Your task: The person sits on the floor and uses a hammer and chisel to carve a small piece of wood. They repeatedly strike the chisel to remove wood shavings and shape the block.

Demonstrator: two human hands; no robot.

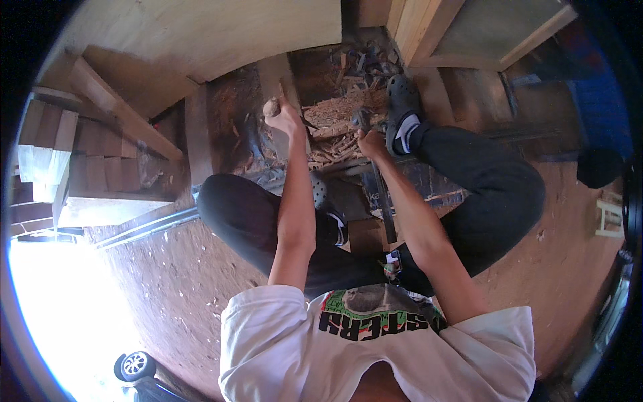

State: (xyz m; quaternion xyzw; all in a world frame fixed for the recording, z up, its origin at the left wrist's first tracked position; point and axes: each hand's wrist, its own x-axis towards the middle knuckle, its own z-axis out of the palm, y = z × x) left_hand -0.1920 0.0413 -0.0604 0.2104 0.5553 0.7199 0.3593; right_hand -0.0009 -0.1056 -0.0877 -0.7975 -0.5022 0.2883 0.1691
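Observation:
My left hand [289, 122] is closed round a tool with a rounded, pale wooden end [271, 107]. The rest of that tool is hidden, so its kind cannot be told. It is above a wooden board [273, 74] that lies lengthwise on the floor. Closed near the head of a hammer [362, 119] is my right hand [370, 142]. The hammer's long dark handle runs back toward my lap. Below and between both hands is a heap of wood shavings and chips [341, 114].
My feet in dark clogs [402, 100] flank the shavings. A large plywood panel [201, 40] stands at the far left, with a slanted timber [124, 110] beside it. A wooden frame [462, 60] stands far right. Stacked wood blocks [104, 154] are at left, a wheel [136, 365] lower left.

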